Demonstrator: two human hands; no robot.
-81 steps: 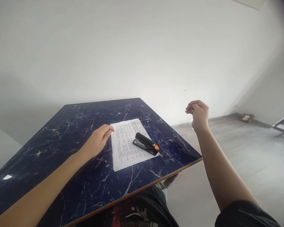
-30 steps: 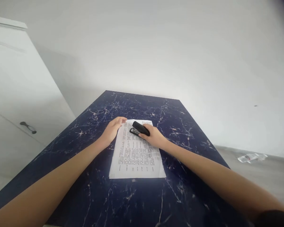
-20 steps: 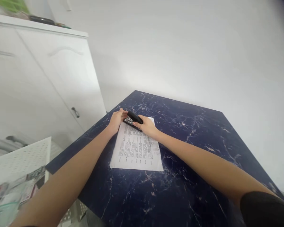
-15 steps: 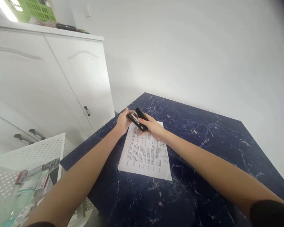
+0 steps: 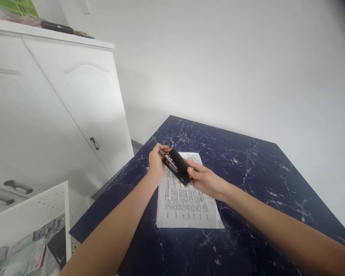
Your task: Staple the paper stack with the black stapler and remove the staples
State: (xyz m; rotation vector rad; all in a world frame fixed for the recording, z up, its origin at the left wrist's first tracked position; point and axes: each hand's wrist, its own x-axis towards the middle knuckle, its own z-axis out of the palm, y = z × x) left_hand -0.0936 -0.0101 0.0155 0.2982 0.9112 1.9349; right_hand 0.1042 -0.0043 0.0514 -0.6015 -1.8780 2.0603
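Observation:
A black stapler (image 5: 179, 165) is held between my two hands above the printed sheets, its top arm lifted so the metal staple channel shows. My left hand (image 5: 157, 161) closes on the far left end of it, fingertips at the metal part. Around the near right end wraps my right hand (image 5: 205, 178), thumb on top, with a small orange spot beside the thumb. Beneath the stapler lie printed paper sheets (image 5: 186, 216), loosely stacked and covered in text; the stapler and hands hide part of them.
The dark blue marbled table (image 5: 241, 153) meets a white wall (image 5: 218, 57). At left stands a white cabinet (image 5: 83, 99) with dark handles. Below the table's left edge, a white perforated bin (image 5: 66, 214) holds packets and a black item.
The stapler has turned in my hands and its metal channel now shows more plainly. My right hand has shifted its grip to the near end. The view has swung slightly to the right.

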